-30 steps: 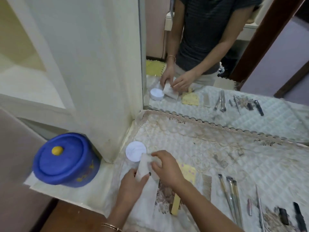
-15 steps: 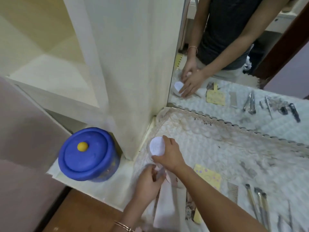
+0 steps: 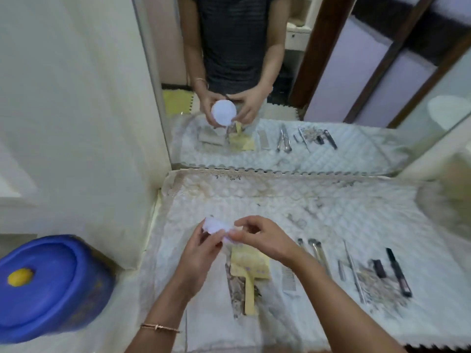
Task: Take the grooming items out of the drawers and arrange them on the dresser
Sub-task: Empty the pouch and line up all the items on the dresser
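We see a small white round jar [image 3: 216, 226] lifted above the quilted dresser cover [image 3: 318, 212], held between both hands near the cover's left edge. Its outline is smeared by motion blur, so we cannot tell lid from body here; the mirror [image 3: 280, 72] behind shows its round white face turned toward the glass.

The left hand [image 3: 201, 253] cups the jar from below and from the left, fingers curled up around its side and closed against it. The right hand [image 3: 262, 238] meets it from the right: thumb and forefinger pinch the jar's near edge, while the other fingers are bent loosely and spread a little above. We cannot tell how firmly either hand grips. A thin bangle [image 3: 160, 327] sits on the left wrist.

Directly beneath the hands a pale yellow paddle brush [image 3: 251, 273] lies flat on the cover, handle pointing toward us. Just beside it to the right lies a small grey comb [image 3: 289, 280]. Farther right, partly hidden by the right forearm, lie metal tools [image 3: 316, 250], then a slim metal pick [image 3: 354, 271], and beyond it a dark tube [image 3: 398, 276] with a smaller dark piece next to it, all laid roughly parallel.

Off the cover to the left, on a lower ledge, stands a blue lidded tub [image 3: 48, 289] with a yellow knob on top.
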Available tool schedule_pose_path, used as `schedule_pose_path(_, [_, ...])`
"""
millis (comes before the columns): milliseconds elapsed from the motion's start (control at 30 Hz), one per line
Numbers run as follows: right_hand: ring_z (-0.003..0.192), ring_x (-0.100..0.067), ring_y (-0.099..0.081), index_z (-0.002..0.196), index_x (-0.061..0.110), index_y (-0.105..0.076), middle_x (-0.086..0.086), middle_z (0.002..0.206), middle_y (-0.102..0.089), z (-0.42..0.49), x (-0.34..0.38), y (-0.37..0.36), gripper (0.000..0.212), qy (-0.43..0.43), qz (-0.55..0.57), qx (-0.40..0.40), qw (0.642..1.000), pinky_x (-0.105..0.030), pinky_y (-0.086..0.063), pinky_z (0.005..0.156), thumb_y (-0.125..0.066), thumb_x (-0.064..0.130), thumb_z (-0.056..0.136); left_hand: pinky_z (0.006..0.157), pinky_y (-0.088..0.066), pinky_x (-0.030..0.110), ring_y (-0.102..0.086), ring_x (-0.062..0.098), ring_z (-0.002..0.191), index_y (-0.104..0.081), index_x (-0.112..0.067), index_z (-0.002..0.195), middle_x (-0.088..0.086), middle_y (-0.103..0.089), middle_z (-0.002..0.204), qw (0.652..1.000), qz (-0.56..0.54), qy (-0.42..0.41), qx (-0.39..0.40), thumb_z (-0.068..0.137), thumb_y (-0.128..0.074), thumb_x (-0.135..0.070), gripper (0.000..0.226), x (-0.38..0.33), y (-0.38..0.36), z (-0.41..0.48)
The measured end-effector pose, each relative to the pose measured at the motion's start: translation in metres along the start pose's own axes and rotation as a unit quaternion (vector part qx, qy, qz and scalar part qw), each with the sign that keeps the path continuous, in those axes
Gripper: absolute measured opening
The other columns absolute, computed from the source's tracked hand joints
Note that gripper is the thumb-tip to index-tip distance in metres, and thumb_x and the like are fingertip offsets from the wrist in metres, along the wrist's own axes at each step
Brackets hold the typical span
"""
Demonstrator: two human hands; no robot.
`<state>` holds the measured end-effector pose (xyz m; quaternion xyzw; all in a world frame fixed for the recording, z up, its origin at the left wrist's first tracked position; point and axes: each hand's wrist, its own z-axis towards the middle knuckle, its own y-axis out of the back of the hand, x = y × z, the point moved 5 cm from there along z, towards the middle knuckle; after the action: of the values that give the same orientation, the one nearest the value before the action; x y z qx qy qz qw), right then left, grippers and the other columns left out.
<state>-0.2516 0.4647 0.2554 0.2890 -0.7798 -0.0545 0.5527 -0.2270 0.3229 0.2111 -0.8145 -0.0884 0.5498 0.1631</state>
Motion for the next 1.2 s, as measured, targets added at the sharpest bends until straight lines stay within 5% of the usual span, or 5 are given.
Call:
schedule_pose_path(233, [0.119,-0.003,-0.050,0.106,0.049,-0.054,0.010,0.127,-0.054,-0.052,-0.030,0.024,0.046,0.012,0.112,0.026,0.993,-0.030,-0.042,0.104,-0.077,0.029,0.072,0.097,-0.044,0.043,-0.060,0.028,0.093,-0.064,-0.006,0.104,0.016,-0.062,0.103,0.981,-0.047,0.149,0.117,0.073,-0.053,-0.036,0.044,0.027,-0.059,-0.013])
schedule_pose_path(433, [0.099,-0.008,-0.063,0.093,0.044,-0.066,0.011,0.105,-0.065,-0.075,-0.061,0.026,0.043,-0.007,0.150,-0.052,0.987,-0.035,-0.052,0.091,-0.077,0.048,0.051,0.081,-0.051,0.031,-0.061,0.026,0.091,-0.060,-0.007,0.117,0.017,-0.064,0.112,0.972,0.002,0.187,0.141,0.077,-0.057,-0.039,0.052,0.042,-0.079,-0.025])
schedule_pose_path(633, [0.071,0.008,-0.060,0.084,0.045,-0.067,0.019,0.079,-0.068,-0.087,-0.067,0.030,0.033,-0.006,0.165,-0.092,0.982,-0.011,-0.049,0.066,-0.081,0.035,0.056,0.095,-0.047,0.038,-0.061,0.031,0.105,-0.061,-0.006,0.115,0.020,-0.063,0.121,0.971,0.007,0.192,0.140,0.073,-0.048,-0.039,0.055,0.048,-0.087,-0.026])
schedule_pose_path(833, [0.083,0.005,-0.065,0.089,0.029,-0.073,0.010,0.097,-0.071,-0.091,-0.073,0.050,0.024,-0.010,0.193,-0.121,0.974,-0.014,-0.050,0.071,-0.081,0.025,0.067,0.077,-0.057,0.032,-0.068,0.023,0.093,-0.062,-0.011,0.113,0.015,-0.068,0.111,0.963,0.050,0.215,0.153,0.072,-0.053,-0.037,0.049,0.055,-0.087,-0.028])
schedule_pose_path(1200, [0.069,0.010,-0.056,0.079,0.027,-0.066,0.013,0.081,-0.064,-0.103,-0.081,0.082,0.014,0.022,0.181,-0.233,0.955,-0.012,-0.043,0.072,-0.057,0.021,0.089,0.064,-0.043,0.034,-0.059,0.032,0.076,-0.064,-0.010,0.090,0.020,-0.067,0.082,0.931,0.030,0.311,0.190,0.075,-0.050,-0.042,0.038,0.068,-0.116,-0.022])
